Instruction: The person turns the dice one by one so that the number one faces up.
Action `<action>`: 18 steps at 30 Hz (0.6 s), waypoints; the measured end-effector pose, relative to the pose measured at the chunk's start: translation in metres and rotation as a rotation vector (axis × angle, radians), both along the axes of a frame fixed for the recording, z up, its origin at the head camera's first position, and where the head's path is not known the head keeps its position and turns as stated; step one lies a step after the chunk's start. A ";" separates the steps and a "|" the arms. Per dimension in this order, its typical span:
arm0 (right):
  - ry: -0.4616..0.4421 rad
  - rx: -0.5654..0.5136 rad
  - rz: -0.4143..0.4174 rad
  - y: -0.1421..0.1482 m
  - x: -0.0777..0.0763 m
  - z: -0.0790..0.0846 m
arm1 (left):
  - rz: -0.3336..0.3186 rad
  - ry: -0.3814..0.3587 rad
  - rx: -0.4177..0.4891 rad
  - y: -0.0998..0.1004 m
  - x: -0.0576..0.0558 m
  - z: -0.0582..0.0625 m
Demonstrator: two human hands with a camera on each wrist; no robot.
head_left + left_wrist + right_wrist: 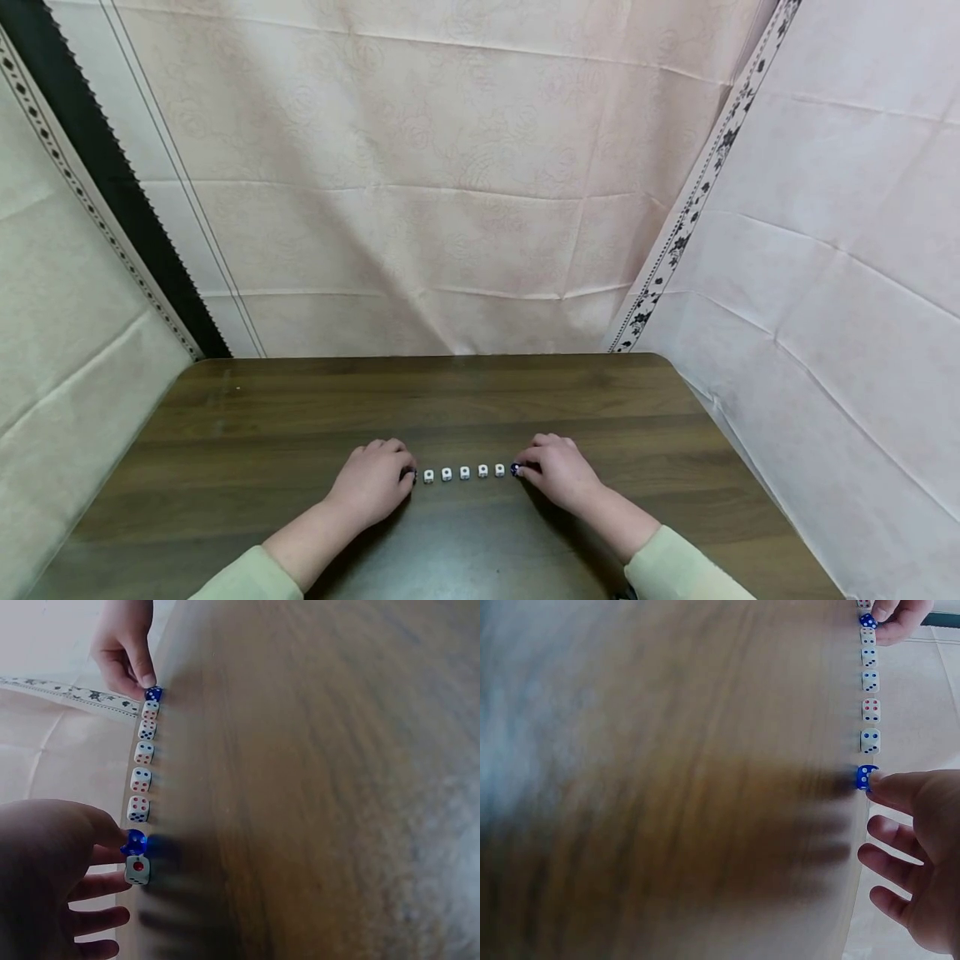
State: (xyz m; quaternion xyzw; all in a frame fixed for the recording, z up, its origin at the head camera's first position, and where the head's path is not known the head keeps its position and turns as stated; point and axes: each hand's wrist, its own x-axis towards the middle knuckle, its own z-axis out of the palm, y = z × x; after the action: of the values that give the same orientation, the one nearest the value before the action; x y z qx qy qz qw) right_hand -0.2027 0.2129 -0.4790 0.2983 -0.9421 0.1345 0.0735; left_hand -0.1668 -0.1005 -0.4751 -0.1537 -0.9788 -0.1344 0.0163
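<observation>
A row of several small white dice (464,472) runs across the middle of the wooden table, with small gaps between them. At the row's left end my left hand (375,483) pinches a translucent blue die (135,842), the thumb on its near side. Just beyond that, another white die (138,870) with a large red pip lies by the left fingers. My right hand (558,471) pinches a second blue die (866,778) at the right end, its other fingers spread apart. Each hand's forefinger is partly hidden behind its die in the wrist views.
The brown wooden table (465,400) has rounded far corners. Pale patterned cloth (450,208) hangs behind it, and more white cloth (840,250) hangs at the right side. A dark band (120,175) runs down the cloth at the left. Light green sleeves (682,567) cover the forearms.
</observation>
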 end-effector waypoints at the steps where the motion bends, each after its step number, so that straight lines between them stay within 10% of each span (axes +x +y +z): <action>1: -0.002 0.000 0.000 0.000 0.000 0.000 | 0.001 -0.001 -0.002 0.000 0.000 0.000; 18: 0.020 0.000 0.009 0.001 -0.002 -0.002 | 0.012 0.031 0.018 -0.004 -0.005 0.000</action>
State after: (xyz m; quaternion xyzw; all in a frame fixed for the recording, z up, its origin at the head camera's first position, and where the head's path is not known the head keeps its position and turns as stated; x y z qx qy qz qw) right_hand -0.2045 0.2136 -0.4811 0.3036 -0.9400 0.1318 0.0824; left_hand -0.1718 -0.1040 -0.4755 -0.1496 -0.9781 -0.1404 0.0339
